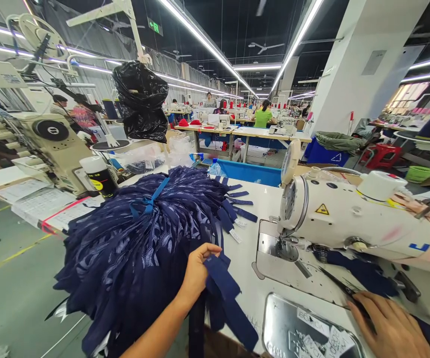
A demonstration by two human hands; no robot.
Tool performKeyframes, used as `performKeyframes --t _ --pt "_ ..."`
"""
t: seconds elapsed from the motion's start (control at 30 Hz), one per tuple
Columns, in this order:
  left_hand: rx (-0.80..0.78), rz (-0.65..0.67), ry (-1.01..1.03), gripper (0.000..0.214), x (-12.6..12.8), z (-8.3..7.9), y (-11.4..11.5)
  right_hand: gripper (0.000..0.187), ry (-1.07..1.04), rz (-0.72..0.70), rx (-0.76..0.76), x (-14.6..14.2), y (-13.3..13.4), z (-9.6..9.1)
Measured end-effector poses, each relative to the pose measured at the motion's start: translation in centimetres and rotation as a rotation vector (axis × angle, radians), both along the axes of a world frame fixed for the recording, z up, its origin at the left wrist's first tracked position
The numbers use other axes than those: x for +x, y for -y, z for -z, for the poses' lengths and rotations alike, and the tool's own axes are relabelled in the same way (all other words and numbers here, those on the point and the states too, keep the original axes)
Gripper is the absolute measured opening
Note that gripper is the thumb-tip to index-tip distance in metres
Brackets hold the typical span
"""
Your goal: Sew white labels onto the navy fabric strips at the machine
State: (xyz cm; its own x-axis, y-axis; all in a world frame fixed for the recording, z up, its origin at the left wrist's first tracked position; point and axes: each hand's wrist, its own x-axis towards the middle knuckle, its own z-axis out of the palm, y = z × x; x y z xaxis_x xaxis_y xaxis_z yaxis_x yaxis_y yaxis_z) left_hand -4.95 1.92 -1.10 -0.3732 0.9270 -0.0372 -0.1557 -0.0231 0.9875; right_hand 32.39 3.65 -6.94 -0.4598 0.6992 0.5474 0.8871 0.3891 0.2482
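Observation:
My left hand [197,272] is closed, thumb and fingertips pinching a navy fabric strap [222,278] at the edge of a big bundle. That bundle of navy lace-patterned garments [140,238] is tied with a blue band [155,196] and lies on the white table. At the lower right my right hand [390,323] is closed round the handles of black scissors [336,283], whose blades point toward the sewing machine's metal plate [270,243]. Its fingertips are partly hidden. Left of this hand, a metal tray [280,323] holds several white printed labels [338,343].
A white sewing machine [334,214] stands at the right, navy fabric [368,273] beneath its arm. A spray can [101,179] and another machine [51,134] are at the left. A black plastic bag [140,102] hangs behind the bundle. People work at tables farther back.

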Motion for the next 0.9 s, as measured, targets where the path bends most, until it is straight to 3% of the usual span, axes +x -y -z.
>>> performKeyframes --t 0.17,0.3,0.63,0.9 --pt "-0.053 -0.019 0.118 0.021 -0.1 -1.2 0.2 0.037 -0.056 0.023 0.027 -0.8 0.4 -0.6" --pt "-0.036 -0.031 0.157 0.013 -0.2 -1.5 0.2 0.039 -0.084 0.02 0.006 -1.6 0.7 -1.2" --pt "-0.107 -0.074 0.241 0.019 -0.2 -1.4 0.1 0.036 0.0 -0.018 -0.003 -0.9 0.7 -1.0" --pt "-0.076 -0.107 0.221 0.02 -0.2 -1.0 0.2 0.035 -0.126 0.073 -0.024 -1.9 0.8 -0.7"
